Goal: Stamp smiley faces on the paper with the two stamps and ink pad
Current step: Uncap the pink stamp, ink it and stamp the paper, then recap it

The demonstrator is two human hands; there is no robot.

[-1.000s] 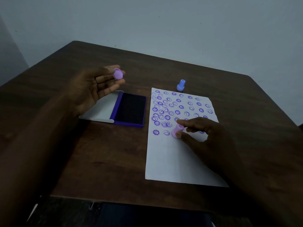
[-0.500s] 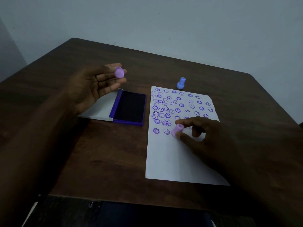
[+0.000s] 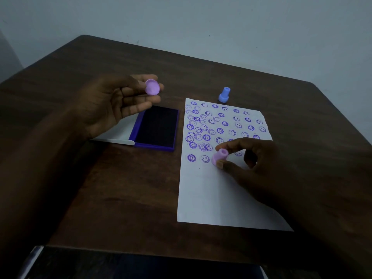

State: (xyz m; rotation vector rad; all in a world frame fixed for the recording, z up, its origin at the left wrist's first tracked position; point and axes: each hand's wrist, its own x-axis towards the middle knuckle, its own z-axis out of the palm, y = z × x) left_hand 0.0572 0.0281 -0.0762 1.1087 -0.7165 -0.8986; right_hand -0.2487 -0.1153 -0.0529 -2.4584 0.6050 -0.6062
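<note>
The right hand (image 3: 253,164) pinches the pink stamp (image 3: 219,157) tilted on the paper (image 3: 219,194) – level it and press straight down. The left hand (image 3: 112,105) grips the pink cap (image 3: 152,90) above the open ink pad (image 3: 156,127) – the blue stamp (image 3: 224,95) stands beyond.

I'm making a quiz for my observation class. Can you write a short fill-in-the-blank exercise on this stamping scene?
1. The right hand holds the pink stamp on the ____.
2. The left hand holds a round pink ____.
3. The blue stamp stands ____ on the table.
4. The ink pad is ____.

Missing: paper; cap; upright; open
</note>
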